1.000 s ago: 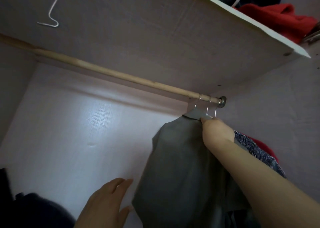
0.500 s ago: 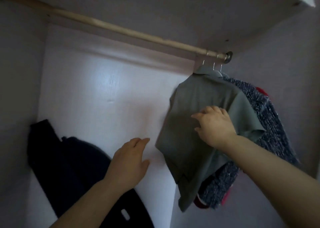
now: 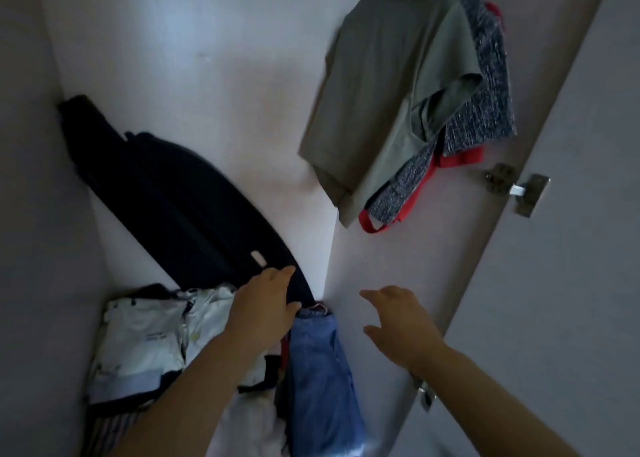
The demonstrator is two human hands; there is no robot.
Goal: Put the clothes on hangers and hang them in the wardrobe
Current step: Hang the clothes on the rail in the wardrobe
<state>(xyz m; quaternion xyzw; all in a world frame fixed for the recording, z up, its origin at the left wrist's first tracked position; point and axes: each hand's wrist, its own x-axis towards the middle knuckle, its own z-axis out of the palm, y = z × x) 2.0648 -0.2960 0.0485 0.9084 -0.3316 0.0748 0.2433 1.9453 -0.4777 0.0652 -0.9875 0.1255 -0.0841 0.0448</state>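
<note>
Overhead, grey shirt (image 3: pixel 377 85) hanging, well apart from our left grip (image 3: pixel 263 304) and right grip (image 3: pixel 401 321), both empty, fingers loosely spread

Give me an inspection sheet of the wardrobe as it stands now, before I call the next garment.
Surface: hidden beneath the clothes pile.
Job's things: grey-green shirt hangs at top right, in front of a speckled knit and a red garment; a blue denim garment lies in the pile, not hung.
Clutter: long dark item leaning against the back panel.
Hands: left hand open, over the dark item's lower edge, contact unclear; right hand open, holding nothing.
Cables: nothing seen.
Surroundings: metal hinge at the edge of the side panel; rail out of view.
</note>
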